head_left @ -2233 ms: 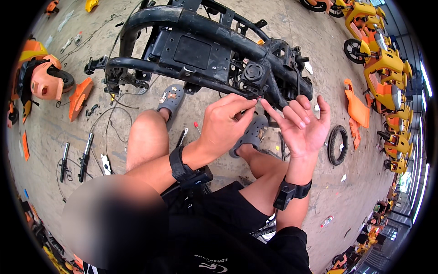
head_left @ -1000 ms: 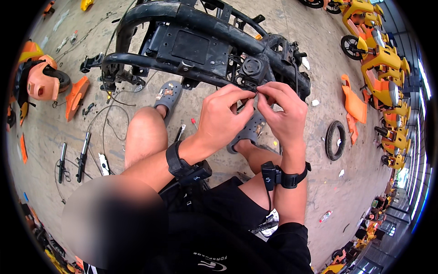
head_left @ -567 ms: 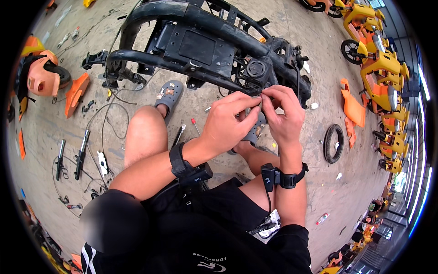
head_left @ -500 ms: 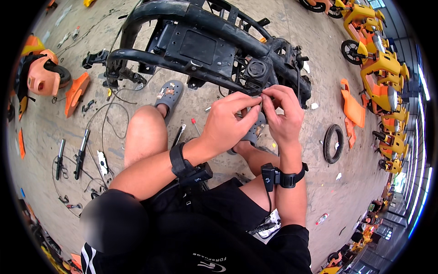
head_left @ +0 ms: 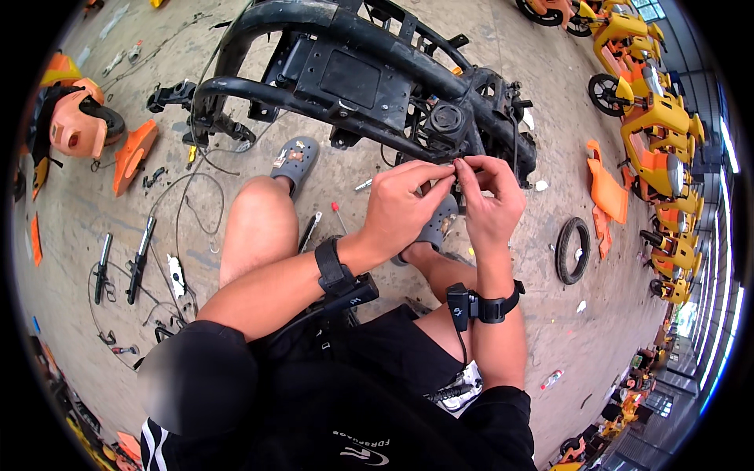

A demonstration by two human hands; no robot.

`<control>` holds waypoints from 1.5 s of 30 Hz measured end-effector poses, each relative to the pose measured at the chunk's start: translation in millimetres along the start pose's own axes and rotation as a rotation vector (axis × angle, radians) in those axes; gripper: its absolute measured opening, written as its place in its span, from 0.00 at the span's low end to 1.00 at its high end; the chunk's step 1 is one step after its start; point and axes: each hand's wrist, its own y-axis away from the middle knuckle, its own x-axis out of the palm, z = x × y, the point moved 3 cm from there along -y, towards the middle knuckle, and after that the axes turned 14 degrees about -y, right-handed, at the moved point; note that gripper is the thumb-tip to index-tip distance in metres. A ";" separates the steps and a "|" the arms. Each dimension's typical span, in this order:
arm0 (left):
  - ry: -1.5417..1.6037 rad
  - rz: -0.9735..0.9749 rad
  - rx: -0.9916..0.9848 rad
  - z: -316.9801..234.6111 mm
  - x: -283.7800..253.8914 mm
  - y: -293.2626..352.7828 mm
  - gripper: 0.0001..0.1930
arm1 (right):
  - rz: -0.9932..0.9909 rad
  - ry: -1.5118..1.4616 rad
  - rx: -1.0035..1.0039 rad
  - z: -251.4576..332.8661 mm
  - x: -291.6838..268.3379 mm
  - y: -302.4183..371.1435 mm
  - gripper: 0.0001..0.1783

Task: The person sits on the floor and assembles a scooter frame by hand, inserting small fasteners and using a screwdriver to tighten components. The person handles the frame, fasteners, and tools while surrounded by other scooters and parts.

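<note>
My left hand (head_left: 402,206) and my right hand (head_left: 493,195) meet fingertip to fingertip just in front of a black scooter frame (head_left: 345,78). Both are closed in a pinch, thumb against forefinger. Between the tips sits a tiny dark piece, too small to name. Right behind my fingers is the frame's round black part (head_left: 446,119), with thin cables hanging near it. Each wrist wears a black strap with a small box.
A red-tipped screwdriver (head_left: 336,209) lies on the floor between my legs. Two shock absorbers (head_left: 142,259) and loose cables are at left, near orange panels (head_left: 135,157). A tyre (head_left: 572,250) lies at right, before a row of yellow scooters (head_left: 660,141).
My left forearm has shifted slightly to the right, and the left fingers have turned a little. Both hands still pinch at the same spot. The view has moved slightly.
</note>
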 end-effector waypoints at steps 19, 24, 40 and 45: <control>-0.054 0.010 0.031 -3.2 -3.6 -3.6 0.08 | -0.064 -0.610 0.652 -0.4 0.5 12.3 0.11; -0.074 0.011 0.068 -2.2 -6.7 -3.6 0.08 | -0.074 -0.685 0.678 -3.9 3.3 12.6 0.11; -0.507 0.216 0.664 -24.7 -29.0 -44.4 0.13 | -0.198 -0.108 0.172 5.2 21.5 16.9 0.10; -0.615 0.323 0.737 -28.9 -22.3 -57.3 0.08 | -0.217 -0.083 0.093 8.4 19.5 16.2 0.10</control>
